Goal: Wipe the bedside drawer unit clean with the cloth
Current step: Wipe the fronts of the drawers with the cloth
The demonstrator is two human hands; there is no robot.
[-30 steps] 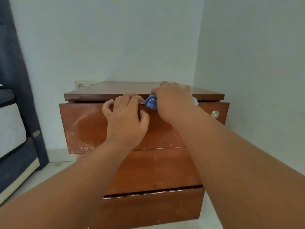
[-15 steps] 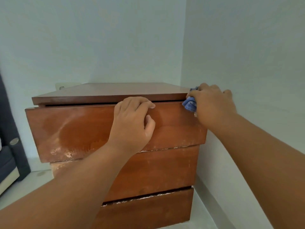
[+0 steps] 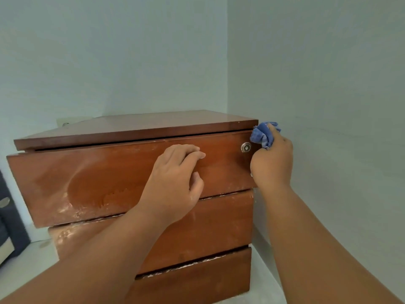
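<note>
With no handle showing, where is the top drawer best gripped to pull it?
Take the drawer by its top edge, hooking over it from the front: the dark gap under the top board leaves room, and the front juts forward. The round lock looks too small to grip.

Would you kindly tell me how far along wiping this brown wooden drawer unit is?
Likely done: a darker, cleaner patch on the wooden top drawer front. In hand: the right hand grips the crumpled blue cloth at its upper right corner, beside the round metal lock; the left hand rests on the front. Left: whitish residue along its lower edge, and the two lower drawers.
</note>
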